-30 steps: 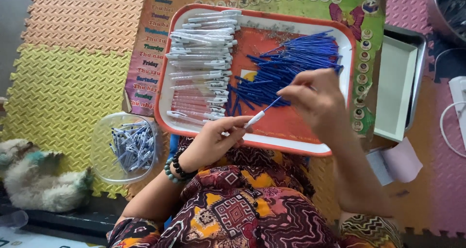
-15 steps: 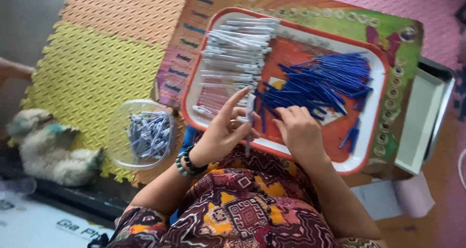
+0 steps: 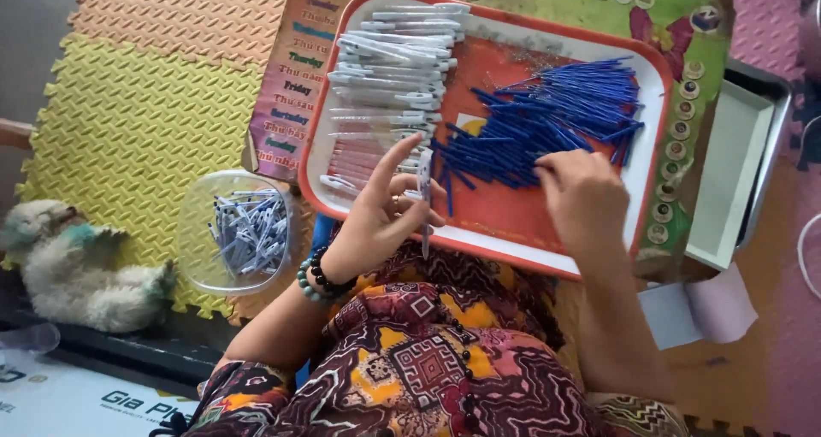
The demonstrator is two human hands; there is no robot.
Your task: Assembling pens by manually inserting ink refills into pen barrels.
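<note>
left hand (image 3: 382,217) gripping pen barrel (image 3: 424,199), (tray rim (image 3: 318,129) close)

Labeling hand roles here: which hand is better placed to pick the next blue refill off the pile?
Right, likely. The right hand rests fingers-down at the edge of the blue refill pile on the tray. The left hand is occupied holding a white pen barrel.

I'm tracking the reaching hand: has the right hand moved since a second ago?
Yes. The right hand has left the left hand and gone out over the tray to the blue refill pile.
</note>
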